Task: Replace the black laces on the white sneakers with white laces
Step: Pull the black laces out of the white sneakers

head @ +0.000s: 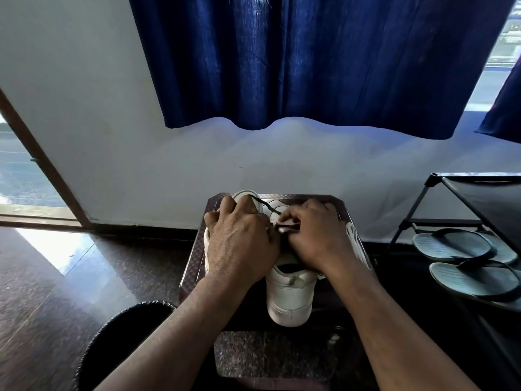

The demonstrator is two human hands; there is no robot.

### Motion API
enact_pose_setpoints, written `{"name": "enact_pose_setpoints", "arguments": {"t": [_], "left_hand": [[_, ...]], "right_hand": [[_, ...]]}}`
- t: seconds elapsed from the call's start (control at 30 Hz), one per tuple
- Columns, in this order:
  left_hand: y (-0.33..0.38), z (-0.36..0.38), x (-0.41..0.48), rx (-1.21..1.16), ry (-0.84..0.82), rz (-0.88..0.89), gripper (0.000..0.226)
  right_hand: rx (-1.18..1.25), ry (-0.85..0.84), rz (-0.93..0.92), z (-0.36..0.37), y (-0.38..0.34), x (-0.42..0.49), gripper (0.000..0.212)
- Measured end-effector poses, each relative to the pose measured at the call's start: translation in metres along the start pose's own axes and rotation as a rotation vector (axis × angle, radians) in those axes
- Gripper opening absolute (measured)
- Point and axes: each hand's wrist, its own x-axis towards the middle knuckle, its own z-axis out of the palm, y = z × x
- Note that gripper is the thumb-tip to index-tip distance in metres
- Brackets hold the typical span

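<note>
Two white sneakers stand on a small dark stool. The right sneaker has its heel toward me. The left sneaker is mostly hidden under my left hand, which rests over it with curled fingers. A black lace runs between the two shoes. My right hand pinches the black lace over the right sneaker's eyelets. White laces lie coiled on the stool at the right, beside my right hand.
A black shoe rack at the right holds grey flip-flops. A blue curtain hangs over the white wall behind. A door frame stands at the left. A dark round thing sits by my left forearm.
</note>
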Motion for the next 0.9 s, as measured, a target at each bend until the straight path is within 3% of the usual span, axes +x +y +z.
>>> {"name": "enact_pose_setpoints", "arguments": {"t": [0.1,0.33,0.43,0.57,0.63,0.73,0.83,0.9], "left_hand": [[-0.001,0.0,-0.001,-0.009,0.004,-0.008,0.034],[-0.001,0.0,0.0,-0.007,-0.008,-0.016,0.035],[0.0,-0.001,0.0,-0.015,-0.002,-0.025,0.041],[0.001,-0.002,0.001,-0.013,-0.01,-0.017,0.041],[0.001,-0.002,0.001,-0.01,-0.011,-0.017,0.04],[0.0,-0.001,0.0,-0.012,-0.004,-0.017,0.044],[0.0,0.001,0.0,0.007,-0.006,-0.016,0.046],[0.0,0.001,0.001,0.007,-0.01,-0.021,0.045]], "right_hand": [[-0.046,-0.101,0.03,-0.002,-0.007,-0.002,0.019],[0.014,0.014,-0.004,0.006,-0.005,-0.002,0.007],[0.347,0.203,0.058,0.007,-0.001,0.0,0.013],[1.357,0.389,0.25,-0.026,-0.004,0.001,0.026],[1.472,0.416,0.258,-0.035,-0.002,0.002,0.025],[0.889,0.409,0.149,-0.022,0.0,0.002,0.017],[0.088,0.111,-0.045,-0.005,-0.001,0.003,0.021],[-0.17,-0.064,-0.029,-0.005,-0.007,0.001,0.022]]}}
